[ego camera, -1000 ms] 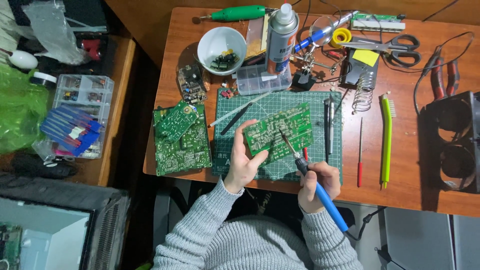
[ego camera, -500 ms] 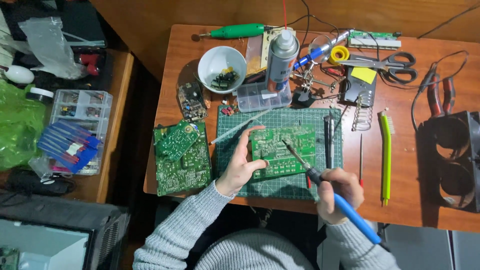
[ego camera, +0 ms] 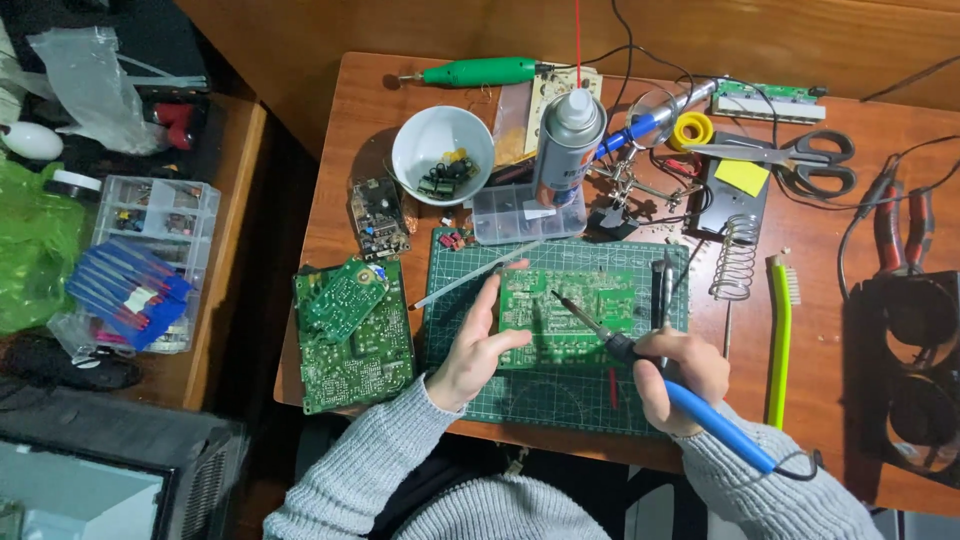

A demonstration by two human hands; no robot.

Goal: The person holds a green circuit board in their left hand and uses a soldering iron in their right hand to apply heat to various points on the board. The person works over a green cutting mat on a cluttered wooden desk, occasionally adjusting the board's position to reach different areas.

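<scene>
2 hands are at work over a green cutting mat (ego camera: 560, 395) on a wooden table (ego camera: 860, 240). The left hand (ego camera: 478, 345) grips the left edge of a green circuit board (ego camera: 565, 318), fingers along its upper left corner and thumb pressed on its face. The board lies flat on the mat, near the mat's centre. The right hand (ego camera: 678, 375) is closed around a soldering iron (ego camera: 665, 385) with a blue handle; its dark shaft slants up and left, and the tip rests over the middle of the board. Whether the tip touches the board cannot be told. A cable leaves the rear of the handle by the right sleeve.

2 further green circuit boards (ego camera: 352, 335) lie stacked just left of the mat, the smaller one tilted on top of the larger. A thin pale rod (ego camera: 470, 280) lies diagonally across the mat's upper left corner. Beyond the mat stand a white bowl (ego camera: 442, 150) holding small components, a clear compartment box (ego camera: 527, 212) and a spray can (ego camera: 567, 145). A coiled iron stand (ego camera: 737, 260) sits right of the mat, with a green-handled brush (ego camera: 779, 340) just beside it. Scissors (ego camera: 790, 155) and a yellow note pad (ego camera: 741, 177) lie at the far right rear. A green rotary tool (ego camera: 480, 72) lies along the rear edge.
</scene>
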